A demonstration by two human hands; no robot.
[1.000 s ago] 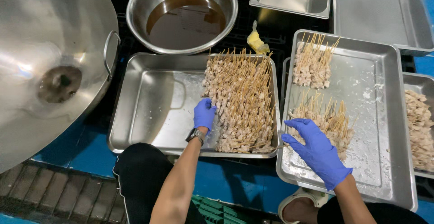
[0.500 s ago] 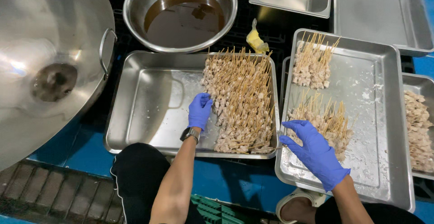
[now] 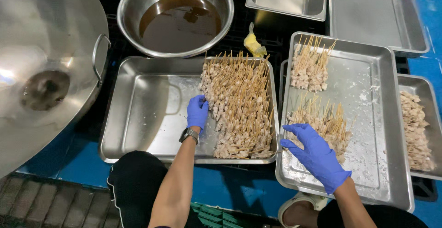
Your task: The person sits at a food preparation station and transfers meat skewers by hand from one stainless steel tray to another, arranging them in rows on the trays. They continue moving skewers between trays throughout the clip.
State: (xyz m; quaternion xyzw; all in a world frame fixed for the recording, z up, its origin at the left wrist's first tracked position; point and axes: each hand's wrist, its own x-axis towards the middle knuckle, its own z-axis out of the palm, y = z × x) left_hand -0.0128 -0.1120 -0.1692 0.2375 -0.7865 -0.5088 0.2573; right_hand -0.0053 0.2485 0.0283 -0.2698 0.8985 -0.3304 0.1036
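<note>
- Left hand [image 3: 198, 112], fingers curled, touches the skewer pile [image 3: 239, 103] in the left tray [image 3: 138, 117].
- Right hand [image 3: 315, 154], open, rests on skewers [image 3: 322, 124] in the right tray [image 3: 382, 131].
- Sauce bowl [image 3: 177, 18] far; big lid [image 3: 41, 71] left.

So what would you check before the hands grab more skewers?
1. Gloves on both hands: ok, left hand and right hand wear blue ones.
2. Left hand at the big skewer pile: ok, touching its edge.
3. Right hand at the small pile: ok, fingers on it.
4. Room in the left tray: ok, its left half is bare.
5. Anything gripped: cannot tell.
</note>
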